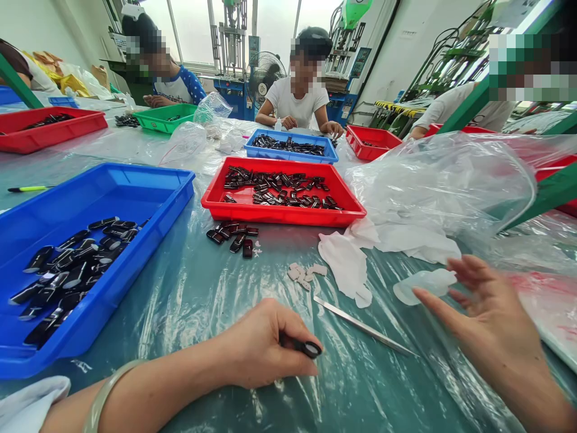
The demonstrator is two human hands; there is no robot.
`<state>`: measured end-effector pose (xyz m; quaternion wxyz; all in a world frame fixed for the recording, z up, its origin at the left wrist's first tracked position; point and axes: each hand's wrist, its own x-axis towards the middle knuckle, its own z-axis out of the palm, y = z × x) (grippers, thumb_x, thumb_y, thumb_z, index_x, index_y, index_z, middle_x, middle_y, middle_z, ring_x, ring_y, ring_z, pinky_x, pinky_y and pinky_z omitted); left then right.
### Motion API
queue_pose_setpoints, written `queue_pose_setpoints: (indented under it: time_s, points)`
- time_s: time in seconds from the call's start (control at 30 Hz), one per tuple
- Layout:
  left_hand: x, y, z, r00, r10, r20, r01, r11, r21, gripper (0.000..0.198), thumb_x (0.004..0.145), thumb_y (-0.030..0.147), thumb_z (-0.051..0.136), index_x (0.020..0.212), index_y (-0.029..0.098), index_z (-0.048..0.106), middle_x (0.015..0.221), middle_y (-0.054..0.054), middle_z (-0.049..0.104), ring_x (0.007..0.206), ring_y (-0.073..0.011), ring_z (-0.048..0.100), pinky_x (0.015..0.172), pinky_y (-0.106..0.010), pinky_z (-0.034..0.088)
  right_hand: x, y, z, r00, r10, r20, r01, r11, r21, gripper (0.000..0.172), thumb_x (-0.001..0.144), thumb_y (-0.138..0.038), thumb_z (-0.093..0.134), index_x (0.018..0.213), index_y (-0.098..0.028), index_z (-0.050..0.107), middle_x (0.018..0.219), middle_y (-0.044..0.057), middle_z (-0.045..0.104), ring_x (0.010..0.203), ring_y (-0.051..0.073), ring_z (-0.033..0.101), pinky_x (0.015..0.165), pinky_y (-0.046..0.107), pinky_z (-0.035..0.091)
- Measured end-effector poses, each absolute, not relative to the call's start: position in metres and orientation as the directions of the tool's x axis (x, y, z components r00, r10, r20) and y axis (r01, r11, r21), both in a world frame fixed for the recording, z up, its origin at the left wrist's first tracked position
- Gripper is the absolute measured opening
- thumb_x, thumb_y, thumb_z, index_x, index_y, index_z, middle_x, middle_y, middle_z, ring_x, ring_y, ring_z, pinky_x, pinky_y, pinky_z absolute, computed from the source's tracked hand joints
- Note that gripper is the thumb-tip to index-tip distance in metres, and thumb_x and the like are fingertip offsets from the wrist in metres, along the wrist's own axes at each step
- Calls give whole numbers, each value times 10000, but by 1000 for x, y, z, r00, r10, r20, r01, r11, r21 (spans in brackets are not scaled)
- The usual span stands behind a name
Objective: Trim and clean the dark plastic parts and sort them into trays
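My left hand (270, 346) is closed round a small black plastic part (306, 347), whose round, glassy-looking end pokes out between thumb and fingers. At the right, my right hand (484, 319) has its fingers spread beside a translucent white squeeze bottle (421, 285). The thumb and fingertips overlap the bottle's edge in view, but I cannot tell whether they touch it. Between the hands lie metal tweezers (363, 325). Small whitish pads (306, 275) and a crumpled white cloth (345, 264) are just beyond them.
Black parts fill much of a blue tray (174, 186) on the left and a red tray (288, 214) ahead. Several loose dark parts (232, 233) lie before the red tray. Clear plastic bags (446, 174) and a green frame bar (547, 195) are on the right. Co-workers (300, 93) sit opposite.
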<state>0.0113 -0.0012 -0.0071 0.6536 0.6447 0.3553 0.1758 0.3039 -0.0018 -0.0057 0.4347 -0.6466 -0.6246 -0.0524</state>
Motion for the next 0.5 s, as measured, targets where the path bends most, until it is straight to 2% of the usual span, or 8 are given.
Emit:
queue_pose_setpoints:
  time_s: [0.07,0.1,0.17,0.23,0.3,0.33,0.5]
  points:
    - [11,-1,-9,668,702,-246,238,112,965,265,634,236,678,863,107,721,771,-24,602,503,-45,438,454,-156,328,293,-10,4,294,695,656,874,82,-479,754,636,-319,739,1290,-132,413,1225,246,485,1108,377,496,804,491,478]
    - [11,-1,-10,659,708,-256,249,115,962,258,638,233,671,857,105,720,781,-23,600,486,-38,430,445,-155,324,287,-15,9,288,660,694,888,88,-452,737,638,-305,740,1284,-138,426,1238,231,470,1118,367,487,835,483,465]
    - [11,-2,-11,646,708,-287,280,130,951,252,647,231,652,857,106,716,795,-21,599,460,-31,424,431,-153,324,273,-21,17,99,656,748,920,227,-320,535,698,-255,697,1193,-185,508,1151,164,537,1024,290,549,810,412,483]
    - [11,-2,-12,634,706,-316,297,155,942,258,654,235,636,866,107,708,763,-14,591,443,-33,428,419,-148,329,258,-22,20,-169,710,683,883,417,-215,239,769,-181,623,1002,-219,586,957,83,614,844,194,605,724,316,497]
    - [12,-3,-13,626,705,-332,299,176,938,266,655,244,630,870,103,696,708,-5,573,445,-47,450,418,-147,348,241,-18,17,-352,741,572,779,571,-260,120,809,-129,558,892,-210,588,853,49,614,744,139,605,641,245,493]
    - [12,-3,-14,624,707,-333,296,181,938,265,653,248,628,865,100,690,684,-1,563,449,-55,461,419,-148,358,233,-14,14,-396,754,524,751,594,-288,105,820,-121,534,863,-203,583,831,41,610,725,127,602,618,227,492]
    - [11,-3,-17,616,728,-300,287,147,947,228,663,239,611,840,107,673,642,15,538,451,-63,476,429,-150,353,197,12,-6,-451,817,360,772,559,-302,94,825,-128,502,799,-177,579,768,38,595,698,140,586,607,251,492]
